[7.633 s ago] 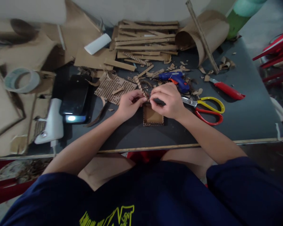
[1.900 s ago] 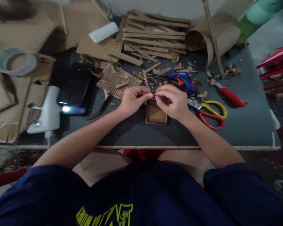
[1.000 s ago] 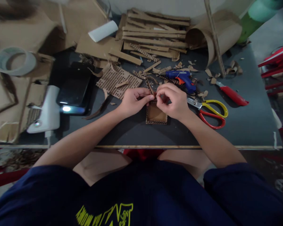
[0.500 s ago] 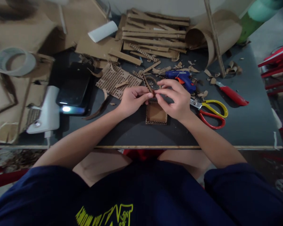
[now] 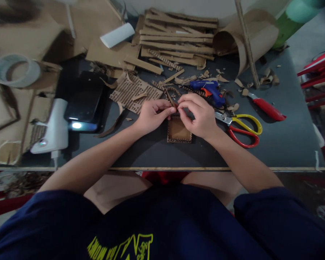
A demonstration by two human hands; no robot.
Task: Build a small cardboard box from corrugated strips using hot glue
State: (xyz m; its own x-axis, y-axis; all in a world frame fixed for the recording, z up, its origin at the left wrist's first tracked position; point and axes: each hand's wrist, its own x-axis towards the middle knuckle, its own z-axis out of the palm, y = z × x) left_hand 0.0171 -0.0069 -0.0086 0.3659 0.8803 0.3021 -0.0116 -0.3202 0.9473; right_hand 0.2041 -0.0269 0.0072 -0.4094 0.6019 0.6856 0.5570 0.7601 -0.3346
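Note:
My left hand [image 5: 151, 116] and my right hand [image 5: 200, 115] meet above the far edge of a small square cardboard tray [image 5: 178, 131] on the dark table [image 5: 276, 141]. Both pinch a thin corrugated cardboard strip [image 5: 169, 96] that runs up and away from my fingers. The fingers of both hands are closed on the strip just over the tray's rim. A blue glue gun [image 5: 208, 90] lies just beyond my right hand.
Red and yellow scissors [image 5: 241, 127] and a red-handled knife [image 5: 265, 108] lie to the right. Cardboard strips [image 5: 176, 39], a peeled corrugated sheet [image 5: 134, 94] and a cardboard roll [image 5: 249, 36] fill the back. A phone [image 5: 85, 101], a white device [image 5: 52, 131] and tape [image 5: 14, 70] lie left.
My hands have stayed over the tray's far edge. My right fingers shifted slightly along the strip, lifting half a second ago and lowering again. The camera view moved a little.

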